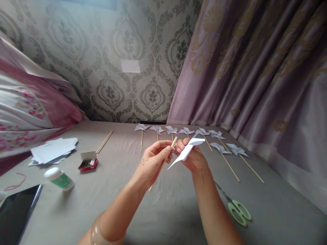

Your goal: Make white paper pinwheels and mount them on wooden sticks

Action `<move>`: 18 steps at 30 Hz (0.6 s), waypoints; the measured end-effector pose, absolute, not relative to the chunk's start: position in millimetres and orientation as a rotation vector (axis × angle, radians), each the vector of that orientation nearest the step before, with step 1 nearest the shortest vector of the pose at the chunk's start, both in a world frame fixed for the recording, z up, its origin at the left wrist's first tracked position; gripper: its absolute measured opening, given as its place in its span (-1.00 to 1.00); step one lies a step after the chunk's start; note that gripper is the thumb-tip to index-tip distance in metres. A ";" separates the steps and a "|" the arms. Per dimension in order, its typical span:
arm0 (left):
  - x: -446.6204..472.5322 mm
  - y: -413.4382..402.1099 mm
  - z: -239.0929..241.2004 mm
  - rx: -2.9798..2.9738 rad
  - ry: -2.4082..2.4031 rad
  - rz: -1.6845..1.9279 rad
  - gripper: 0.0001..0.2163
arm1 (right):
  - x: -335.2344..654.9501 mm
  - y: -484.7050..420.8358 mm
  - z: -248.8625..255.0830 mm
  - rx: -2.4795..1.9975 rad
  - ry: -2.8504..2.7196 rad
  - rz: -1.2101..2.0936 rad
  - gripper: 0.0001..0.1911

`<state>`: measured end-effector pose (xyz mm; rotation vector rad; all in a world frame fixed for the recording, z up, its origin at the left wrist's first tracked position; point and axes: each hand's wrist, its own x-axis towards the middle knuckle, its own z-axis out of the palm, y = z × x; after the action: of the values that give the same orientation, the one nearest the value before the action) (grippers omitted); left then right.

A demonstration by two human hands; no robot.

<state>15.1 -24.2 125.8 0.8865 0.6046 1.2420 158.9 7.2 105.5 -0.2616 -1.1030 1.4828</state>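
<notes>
My left hand (156, 159) is closed around a thin wooden stick (174, 141), whose top end pokes out above the fingers and whose lower end slants down below the palm. Close beside it, my right hand (191, 157) pinches a white paper pinwheel (187, 151) turned nearly edge-on. The pinwheel's middle is by the upper part of the stick. Whether a pin joins the two is hidden by my fingers. Behind my hands, several white paper pinwheels on sticks (171, 130) lie in a row on the grey cloth.
Green-handled scissors (239, 211) lie right of my right forearm. On the left are stacked paper sheets (53, 150), two loose sticks (104, 141), an open red box (88, 164) of small metal pieces, a white-capped bottle (59, 178), a red string (17, 185) and a dark tablet (19, 212).
</notes>
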 end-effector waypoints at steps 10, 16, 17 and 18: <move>14.7 -29.9 129.8 0.964 0.601 1.206 -0.76 | 160.8 5.0 107.8 -0.374 -1.145 1.381 -0.78; 11.5 -31.4 132.6 0.972 0.590 1.197 -0.77 | 157.2 2.7 112.0 -0.491 -1.131 1.320 -0.70; 11.2 -31.2 132.5 0.969 0.588 1.202 -0.77 | 157.1 2.5 112.4 -0.488 -1.131 1.312 -0.70; 11.0 -31.0 132.2 0.966 0.586 1.205 -0.77 | 157.0 2.3 112.7 -0.476 -1.131 1.306 -0.70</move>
<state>11.0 -31.0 132.2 0.9664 0.5863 1.2051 157.0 2.3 112.7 -0.4764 -1.1310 1.3059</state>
